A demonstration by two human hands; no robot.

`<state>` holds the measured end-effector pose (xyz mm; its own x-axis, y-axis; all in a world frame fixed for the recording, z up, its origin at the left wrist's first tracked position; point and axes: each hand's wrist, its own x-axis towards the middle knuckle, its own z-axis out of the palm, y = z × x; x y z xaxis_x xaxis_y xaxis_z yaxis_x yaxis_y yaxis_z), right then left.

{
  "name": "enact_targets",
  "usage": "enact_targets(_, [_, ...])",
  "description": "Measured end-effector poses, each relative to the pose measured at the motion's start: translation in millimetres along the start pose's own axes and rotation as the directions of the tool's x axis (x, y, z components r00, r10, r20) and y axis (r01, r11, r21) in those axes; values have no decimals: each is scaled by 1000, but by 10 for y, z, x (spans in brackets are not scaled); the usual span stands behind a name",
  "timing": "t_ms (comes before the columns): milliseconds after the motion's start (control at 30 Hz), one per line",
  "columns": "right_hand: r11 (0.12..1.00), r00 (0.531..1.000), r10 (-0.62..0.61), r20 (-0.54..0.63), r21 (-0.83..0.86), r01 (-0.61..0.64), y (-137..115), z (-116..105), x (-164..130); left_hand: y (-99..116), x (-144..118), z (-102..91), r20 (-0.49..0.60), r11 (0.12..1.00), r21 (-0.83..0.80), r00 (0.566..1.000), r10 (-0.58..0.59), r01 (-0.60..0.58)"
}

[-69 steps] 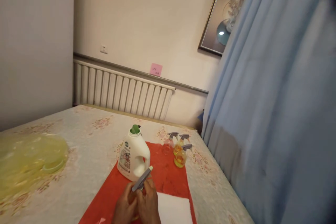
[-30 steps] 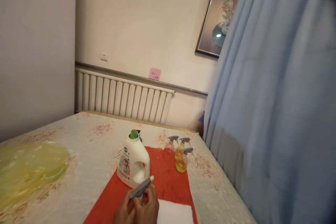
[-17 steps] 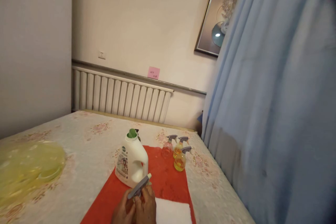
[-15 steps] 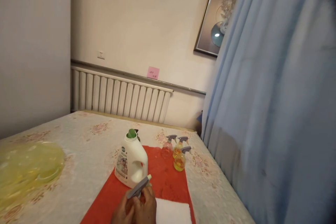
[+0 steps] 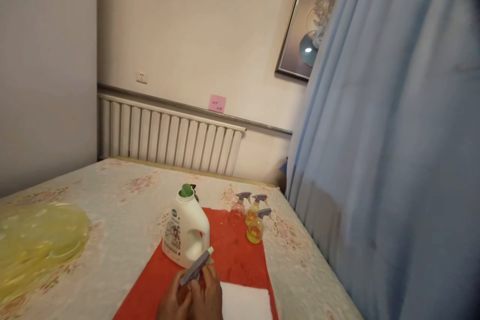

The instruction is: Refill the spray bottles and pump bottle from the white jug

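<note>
Both my hands are close together at the bottom of the view, around a grey spray head (image 5: 196,267) with a pale nozzle that tips up to the right. My left hand (image 5: 173,300) is closed at its lower left end. My right hand (image 5: 208,294) has its fingers curled just below the nozzle. Whatever is under the spray head is hidden by my hands. Right behind them stands a large white jug (image 5: 186,232) with a printed label, a side handle and green in its open mouth. It rests upright on a red cloth (image 5: 235,257).
At the cloth's right edge stand a pink spray bottle (image 5: 237,213) and two with yellow liquid, the nearer yellow spray bottle (image 5: 255,231) in front. A folded white cloth (image 5: 245,303) lies near my right hand. A translucent yellow inflated-looking object (image 5: 41,245) is at left; a blue curtain (image 5: 375,135) hangs right.
The whole view has shifted slightly, so things appear a little farther left. My hands keep nearly the same hold on the spray head.
</note>
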<state>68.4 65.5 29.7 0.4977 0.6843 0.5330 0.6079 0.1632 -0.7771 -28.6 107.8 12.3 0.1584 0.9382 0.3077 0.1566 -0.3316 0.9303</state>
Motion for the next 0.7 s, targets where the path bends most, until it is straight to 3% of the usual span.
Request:
enact_targets(133, [998,997,1,74,60,-5,-63,-46,35,-69,14,20,55,999,-4,998,-36,36])
enact_targets(267, [990,991,132,8,52,-132,-177,-9,45,-55,9,6,74,998,-35,996,-50,53])
enact_targets(400, [987,986,157,-62,39,-155,-179,44,18,-52,9,-9,103,998,1,993,-59,60])
enact_targets(700, [999,996,5,-87,-32,-8,-31,87,-55,-171,-11,36,107,993,-91,992,-61,71])
